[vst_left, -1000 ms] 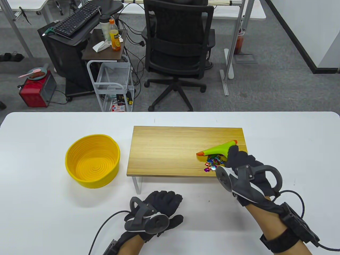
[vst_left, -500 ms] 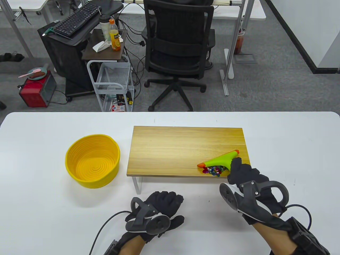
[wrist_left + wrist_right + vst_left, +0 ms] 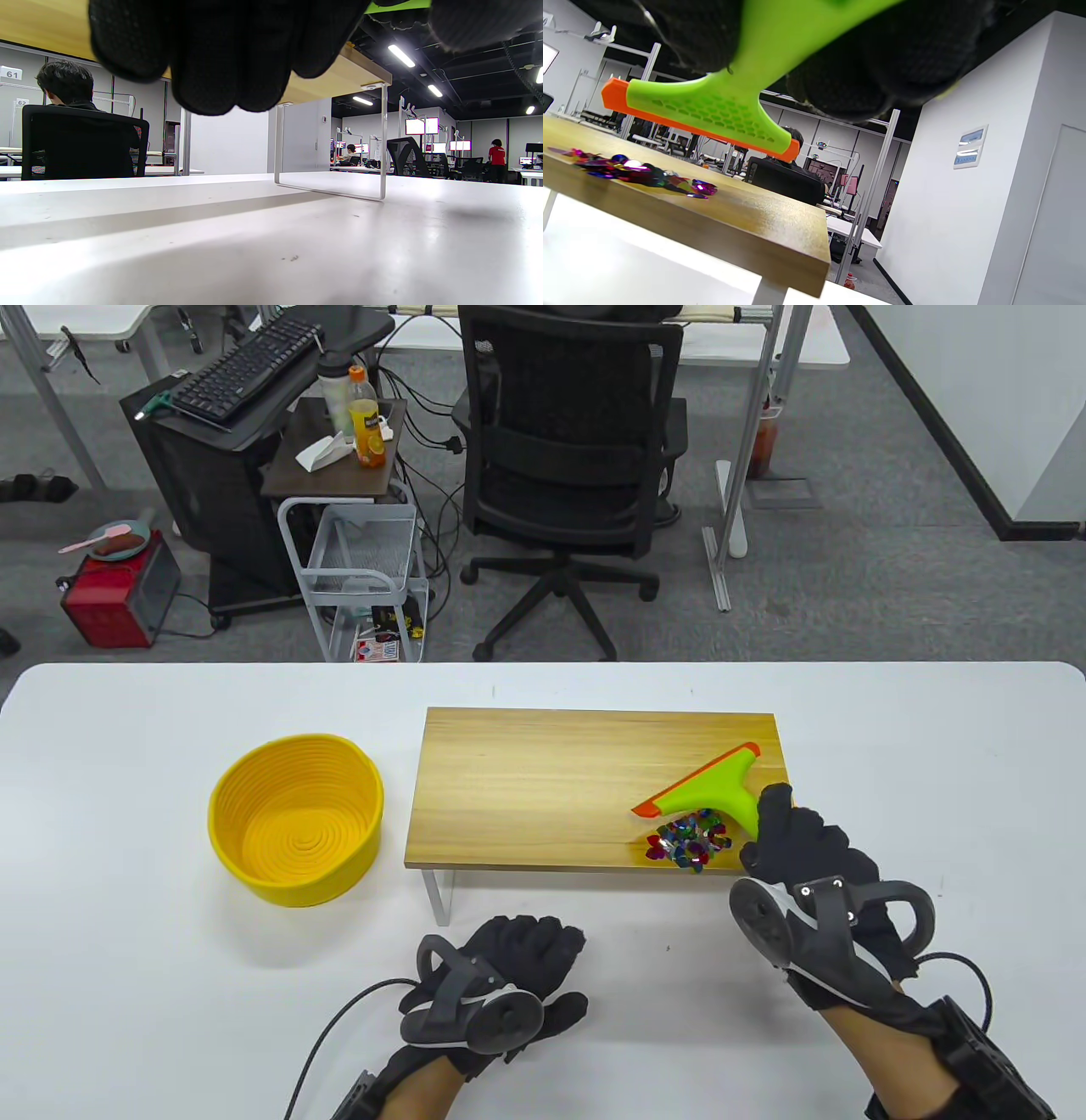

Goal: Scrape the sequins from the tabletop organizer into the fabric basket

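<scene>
A pile of coloured sequins (image 3: 689, 841) lies near the front right edge of the wooden organizer (image 3: 543, 780); it also shows in the right wrist view (image 3: 632, 170). My right hand (image 3: 797, 844) grips the handle of a green scraper with an orange blade (image 3: 708, 791). The scraper (image 3: 712, 106) is lifted off the wood, behind the pile. The yellow fabric basket (image 3: 295, 817) stands to the left of the organizer, with nothing in it. My left hand (image 3: 517, 963) rests on the white table in front of the organizer, holding nothing, fingers curled loosely.
The organizer stands on thin metal legs (image 3: 331, 152) above the white table (image 3: 127, 984). An office chair (image 3: 568, 475) and a cart (image 3: 356, 577) stand on the floor beyond the table's far edge.
My right hand dragged the sequins toward the organizer's front edge, then lifted the scraper up and back off the pile. My left hand has not moved.
</scene>
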Available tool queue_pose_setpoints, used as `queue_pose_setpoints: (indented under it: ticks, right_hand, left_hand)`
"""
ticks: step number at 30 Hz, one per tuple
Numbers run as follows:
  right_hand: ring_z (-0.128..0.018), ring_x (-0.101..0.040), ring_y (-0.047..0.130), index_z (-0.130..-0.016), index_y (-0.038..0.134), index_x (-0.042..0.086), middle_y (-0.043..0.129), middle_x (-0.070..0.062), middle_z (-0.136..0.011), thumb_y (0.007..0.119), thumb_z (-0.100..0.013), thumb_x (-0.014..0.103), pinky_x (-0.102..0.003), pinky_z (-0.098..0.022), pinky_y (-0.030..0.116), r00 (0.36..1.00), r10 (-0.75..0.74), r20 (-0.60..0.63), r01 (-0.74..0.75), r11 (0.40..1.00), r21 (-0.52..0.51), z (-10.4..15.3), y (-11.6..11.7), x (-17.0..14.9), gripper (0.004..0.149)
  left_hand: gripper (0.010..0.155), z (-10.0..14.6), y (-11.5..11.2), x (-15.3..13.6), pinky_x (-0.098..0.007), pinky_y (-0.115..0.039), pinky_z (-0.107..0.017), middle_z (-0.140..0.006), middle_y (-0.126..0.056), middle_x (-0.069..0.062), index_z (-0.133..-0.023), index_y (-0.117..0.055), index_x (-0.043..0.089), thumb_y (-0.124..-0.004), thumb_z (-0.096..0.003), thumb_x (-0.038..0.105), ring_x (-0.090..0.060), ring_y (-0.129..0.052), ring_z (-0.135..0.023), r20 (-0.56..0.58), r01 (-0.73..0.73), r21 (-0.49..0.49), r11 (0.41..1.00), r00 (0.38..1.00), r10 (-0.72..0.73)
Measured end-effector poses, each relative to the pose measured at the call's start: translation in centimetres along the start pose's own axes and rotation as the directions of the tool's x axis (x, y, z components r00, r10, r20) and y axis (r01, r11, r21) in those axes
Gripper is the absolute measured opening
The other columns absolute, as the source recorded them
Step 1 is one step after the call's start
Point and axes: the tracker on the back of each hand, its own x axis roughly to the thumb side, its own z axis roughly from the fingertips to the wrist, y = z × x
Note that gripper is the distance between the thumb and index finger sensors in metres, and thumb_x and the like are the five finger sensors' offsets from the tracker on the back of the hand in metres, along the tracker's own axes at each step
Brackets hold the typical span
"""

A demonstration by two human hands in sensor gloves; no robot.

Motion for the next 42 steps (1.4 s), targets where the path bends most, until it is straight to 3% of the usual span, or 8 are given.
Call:
queue_pose_setpoints:
  ticks: [9, 16, 22, 26, 30, 32, 36, 42]
  right_hand:
    - [-0.063, -0.033, 0.094, -0.108, 0.051, 0.004, 0.074, -0.021, -0.094, 0.079, -0.056, 0.038, -0.040, -0.043, 0.086, 0.979, -0.206, -0.003, 0.205, 0.978, -0.044, -0.1, 2.7, -2.2, 0.068]
    - [-0.063, -0.032, 0.093, -0.108, 0.052, 0.006, 0.074, -0.020, -0.095, 0.078, -0.057, 0.039, -0.039, -0.044, 0.086, 0.967, -0.254, 0.015, 0.255, 0.964, -0.073, 0.4, 4.1, -2.8, 0.067]
    - [-0.064, -0.033, 0.093, -0.109, 0.051, 0.007, 0.073, -0.020, -0.095, 0.077, -0.057, 0.039, -0.040, -0.045, 0.085, 0.956, -0.294, 0.021, 0.294, 0.949, -0.111, 0.2, 3.8, -3.0, 0.066]
    - [-0.065, -0.034, 0.092, -0.109, 0.051, 0.007, 0.073, -0.020, -0.096, 0.076, -0.057, 0.038, -0.041, -0.046, 0.084, 0.949, -0.315, 0.017, 0.315, 0.942, -0.115, -0.1, 4.1, -3.3, 0.066]
    - [-0.065, -0.034, 0.092, -0.109, 0.052, 0.007, 0.073, -0.019, -0.096, 0.076, -0.057, 0.038, -0.041, -0.046, 0.084, 0.943, -0.334, 0.013, 0.333, 0.935, -0.122, -0.1, 4.5, -3.6, 0.065]
    - [-0.065, -0.034, 0.092, -0.109, 0.052, 0.007, 0.073, -0.019, -0.096, 0.076, -0.057, 0.039, -0.041, -0.046, 0.084, 0.939, -0.345, 0.013, 0.343, 0.931, -0.126, 0.0, 4.6, -3.9, 0.065]
    - [-0.065, -0.034, 0.093, -0.109, 0.052, 0.007, 0.073, -0.019, -0.096, 0.076, -0.058, 0.039, -0.041, -0.046, 0.084, 0.934, -0.356, 0.015, 0.355, 0.923, -0.147, 0.3, 4.7, -4.3, 0.065]
    - [-0.065, -0.034, 0.093, -0.109, 0.052, 0.007, 0.074, -0.020, -0.096, 0.076, -0.058, 0.039, -0.041, -0.045, 0.084, 0.933, -0.359, 0.013, 0.356, 0.919, -0.169, 0.8, 4.7, -5.1, 0.065]
  left_hand:
    - [0.074, 0.0, -0.1, 0.0, -0.059, -0.080, -0.055, -0.092, -0.088, -0.014, -0.094, -0.072, 0.019, -0.068, -0.0411, 0.071, -0.038, -0.094, -0.073, -0.003, 0.000, -0.007, 1.000, 1.000, 0.000]
    - [0.072, 0.0, 1.2, 0.4, -0.059, -0.080, -0.054, -0.092, -0.088, -0.014, -0.094, -0.072, 0.019, -0.068, -0.0421, 0.069, -0.038, -0.094, -0.073, -0.002, 0.025, 0.016, 1.000, 1.000, -0.025]
    - [0.068, 1.1, 7.0, 1.0, -0.054, -0.087, -0.041, -0.080, -0.098, -0.014, -0.089, -0.079, 0.018, -0.068, -0.0435, 0.067, -0.036, -0.102, -0.058, -0.074, 0.057, 0.207, 0.977, 0.996, -0.042]
    - [0.065, 2.8, 11.1, 0.1, -0.050, -0.090, -0.029, -0.066, -0.105, -0.013, -0.083, -0.084, 0.016, -0.069, -0.0447, 0.066, -0.034, -0.106, -0.042, -0.180, 0.083, 0.355, 0.931, 0.984, -0.019]
    - [0.063, 4.6, 14.0, -1.6, -0.047, -0.091, -0.022, -0.059, -0.107, -0.013, -0.082, -0.085, 0.016, -0.070, -0.0458, 0.065, -0.032, -0.107, -0.033, -0.339, 0.184, 0.407, 0.895, 0.940, -0.039]
    - [0.062, 5.7, 15.2, -3.5, -0.047, -0.091, -0.020, -0.057, -0.108, -0.013, -0.081, -0.086, 0.015, -0.070, -0.0465, 0.064, -0.032, -0.107, -0.031, -0.465, 0.249, 0.421, 0.872, 0.885, -0.028]
    - [0.062, 7.6, 15.9, -7.3, -0.048, -0.090, -0.021, -0.058, -0.107, -0.015, -0.083, -0.084, 0.013, -0.071, -0.0477, 0.061, -0.033, -0.106, -0.032, -0.676, 0.317, 0.350, 0.881, 0.737, 0.004]
    - [0.067, 9.9, 14.0, -13.3, -0.049, -0.090, -0.023, -0.067, -0.104, -0.018, -0.089, -0.078, 0.010, -0.069, -0.0484, 0.063, -0.035, -0.107, -0.037, -0.912, 0.308, 0.019, 0.951, 0.395, -0.110]
